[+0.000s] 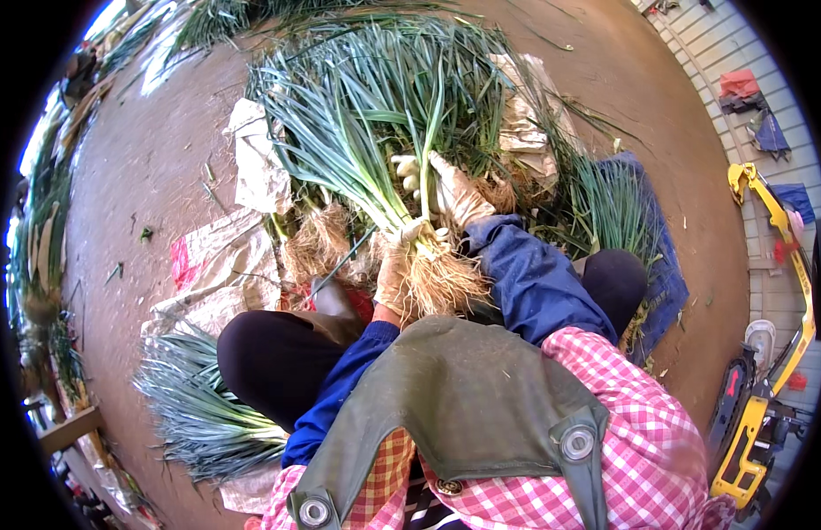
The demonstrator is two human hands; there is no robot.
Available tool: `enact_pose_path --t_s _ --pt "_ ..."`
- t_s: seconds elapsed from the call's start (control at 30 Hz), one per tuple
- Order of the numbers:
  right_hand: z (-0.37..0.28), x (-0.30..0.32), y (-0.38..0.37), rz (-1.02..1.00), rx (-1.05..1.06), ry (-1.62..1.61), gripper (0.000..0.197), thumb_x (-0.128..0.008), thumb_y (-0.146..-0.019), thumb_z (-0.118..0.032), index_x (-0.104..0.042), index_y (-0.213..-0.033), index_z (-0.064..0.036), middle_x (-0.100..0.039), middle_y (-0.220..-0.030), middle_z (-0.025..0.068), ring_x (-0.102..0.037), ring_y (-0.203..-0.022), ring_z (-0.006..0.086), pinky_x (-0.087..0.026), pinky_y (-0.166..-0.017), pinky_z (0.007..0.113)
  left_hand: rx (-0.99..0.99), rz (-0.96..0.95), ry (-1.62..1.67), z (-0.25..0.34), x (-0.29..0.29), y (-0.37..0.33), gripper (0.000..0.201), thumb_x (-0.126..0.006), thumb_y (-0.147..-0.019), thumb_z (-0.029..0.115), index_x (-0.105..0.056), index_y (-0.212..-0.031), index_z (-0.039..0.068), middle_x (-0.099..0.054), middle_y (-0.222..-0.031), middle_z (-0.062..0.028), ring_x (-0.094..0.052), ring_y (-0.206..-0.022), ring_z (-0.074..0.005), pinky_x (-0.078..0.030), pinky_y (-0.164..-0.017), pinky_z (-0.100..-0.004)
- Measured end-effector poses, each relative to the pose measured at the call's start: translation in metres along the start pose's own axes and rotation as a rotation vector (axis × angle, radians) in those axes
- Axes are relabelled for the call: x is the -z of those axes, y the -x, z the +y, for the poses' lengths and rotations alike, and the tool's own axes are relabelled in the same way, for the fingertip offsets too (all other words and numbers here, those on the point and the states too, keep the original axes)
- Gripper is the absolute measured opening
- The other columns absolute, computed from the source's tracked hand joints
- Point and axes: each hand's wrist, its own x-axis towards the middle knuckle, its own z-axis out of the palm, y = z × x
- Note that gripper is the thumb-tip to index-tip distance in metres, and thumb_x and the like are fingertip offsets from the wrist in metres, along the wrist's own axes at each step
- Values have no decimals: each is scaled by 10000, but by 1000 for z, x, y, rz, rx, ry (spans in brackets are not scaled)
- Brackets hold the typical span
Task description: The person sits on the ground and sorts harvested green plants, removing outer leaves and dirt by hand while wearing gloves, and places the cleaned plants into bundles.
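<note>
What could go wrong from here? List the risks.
The bunch in the left hand splays widely, so its leaves might tangle with the pile beyond. Its loose roots could snag the blue sleeve beside them. The upright stalk at the right hand might snap if pulled.

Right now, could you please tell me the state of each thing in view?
Bunch: gathered, roots attached.
Left hand: gloved, closed around the bunch.
Right hand: gloved, fingers bent at an upright stalk; grip unclear.
Big heap: lying, leaves spread.
Left pile: lying.
Pale sack: crumpled.
Blue sack: spread, partly covered.
Apron: worn.
Yellow digger: arm bent.
</note>
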Motion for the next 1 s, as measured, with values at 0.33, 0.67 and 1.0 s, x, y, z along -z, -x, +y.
enact_pose_path --t_s 0.33,0.67,1.0 --pt "33 -26 -25 727 -12 1409 366 -630 -892 -371 -592 -1046 -41 -652 -921 127 -623 -833 264 -488 -747 379 -2 132 -36 -16 21 -12 144 -660 -828 77 -612 -954 27 -637 -790 -82 -633 -664 -200 -538 -609 -300" --pt "23 -36 14 497 296 1812 155 -597 -914 -235 -570 -950 -86 -619 -719 54 -575 -545 154 -486 -457 280 62 121 50 -6 -6 1 216 -603 -825 28 -513 -1020 0 -602 -827 -127 -638 -687 -249 -574 -590 -365" --pt "-1 -67 109 255 -33 452 199 -602 -932 -268 -617 -945 -70 -561 -703 -48 -502 -544 27 -389 -445 164 5 103 -18 1 -28 24 231 -613 -841 121 -606 -1045 14 -638 -871 -105 -637 -766 -233 -545 -713 -345"
